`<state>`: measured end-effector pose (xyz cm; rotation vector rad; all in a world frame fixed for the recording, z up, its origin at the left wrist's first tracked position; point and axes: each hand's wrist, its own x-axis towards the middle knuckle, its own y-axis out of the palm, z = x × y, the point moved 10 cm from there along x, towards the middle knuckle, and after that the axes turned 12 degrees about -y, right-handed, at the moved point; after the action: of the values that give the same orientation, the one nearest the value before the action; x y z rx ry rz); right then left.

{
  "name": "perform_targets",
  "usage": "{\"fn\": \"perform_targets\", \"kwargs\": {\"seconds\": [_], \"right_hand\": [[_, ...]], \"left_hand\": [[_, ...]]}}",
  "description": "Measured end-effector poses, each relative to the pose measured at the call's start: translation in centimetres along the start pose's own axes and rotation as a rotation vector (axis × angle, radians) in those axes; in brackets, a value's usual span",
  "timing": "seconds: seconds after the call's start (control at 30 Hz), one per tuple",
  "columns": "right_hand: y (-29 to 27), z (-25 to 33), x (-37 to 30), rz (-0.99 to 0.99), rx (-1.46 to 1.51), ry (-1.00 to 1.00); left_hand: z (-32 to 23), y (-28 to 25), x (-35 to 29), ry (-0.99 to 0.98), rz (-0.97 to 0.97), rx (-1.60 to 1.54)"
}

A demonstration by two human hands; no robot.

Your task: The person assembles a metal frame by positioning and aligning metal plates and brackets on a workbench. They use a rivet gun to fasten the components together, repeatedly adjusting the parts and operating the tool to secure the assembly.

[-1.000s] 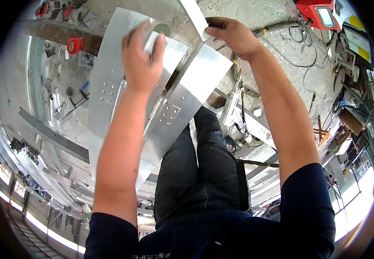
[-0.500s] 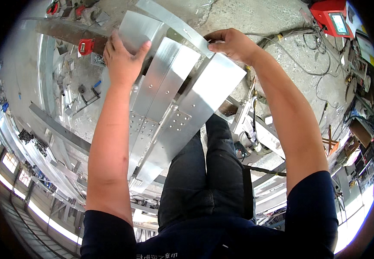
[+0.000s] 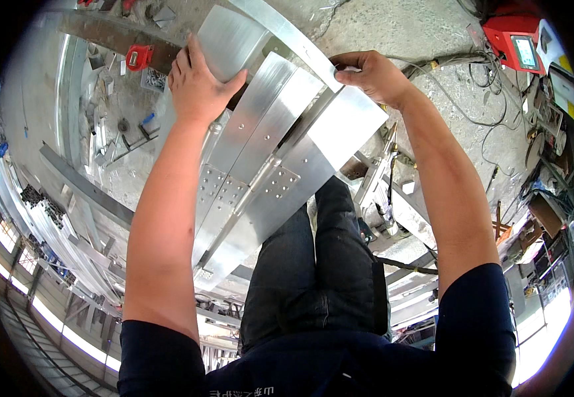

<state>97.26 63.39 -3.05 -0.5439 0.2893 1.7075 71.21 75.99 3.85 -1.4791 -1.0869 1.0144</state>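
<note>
My left hand (image 3: 201,89) lies over the lower part of a brushed metal plate (image 3: 231,43), its fingers and thumb spread apart. With thumb and curled fingers, my right hand (image 3: 373,78) pinches the near end of a long flat metal strip (image 3: 293,43), which slants up to the far left. Below the strip is an assembly of silvery metal panels: two narrow panels (image 3: 254,122) side by side and a wider panel (image 3: 350,126) on the right. Riveted plates (image 3: 279,182) and a long seam like a hinge (image 3: 244,195) join them lower down. My left palm hides part of the plate.
A red tape measure (image 3: 139,57) rests on a rusty beam (image 3: 95,40) at far left, near a tray of small fasteners (image 3: 153,80). Cables (image 3: 479,63) run over the concrete to a red machine with a screen (image 3: 515,43). Metal profiles (image 3: 85,185) lie at left.
The strip, the panels and both my hands appear slightly further right in the picture, and the view has shifted a little. My right hand keeps its pinch on the strip.
</note>
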Motion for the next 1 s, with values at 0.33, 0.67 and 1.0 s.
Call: {"fn": "perform_targets", "kwargs": {"seconds": [0.33,0.67,1.0], "right_hand": [[0.4,0.2,0.0,0.066,-0.072,0.043],[0.0,1.4,0.3,0.095,-0.29,-0.018],[-0.4,1.6,0.8,0.144,-0.386,-0.042]], "left_hand": [[-0.1,0.2,0.0,-0.002,-0.033,0.032],[-0.2,0.3,0.1,0.0,-0.05,0.036],[-0.3,0.8,0.1,0.028,-0.048,0.054]]}}
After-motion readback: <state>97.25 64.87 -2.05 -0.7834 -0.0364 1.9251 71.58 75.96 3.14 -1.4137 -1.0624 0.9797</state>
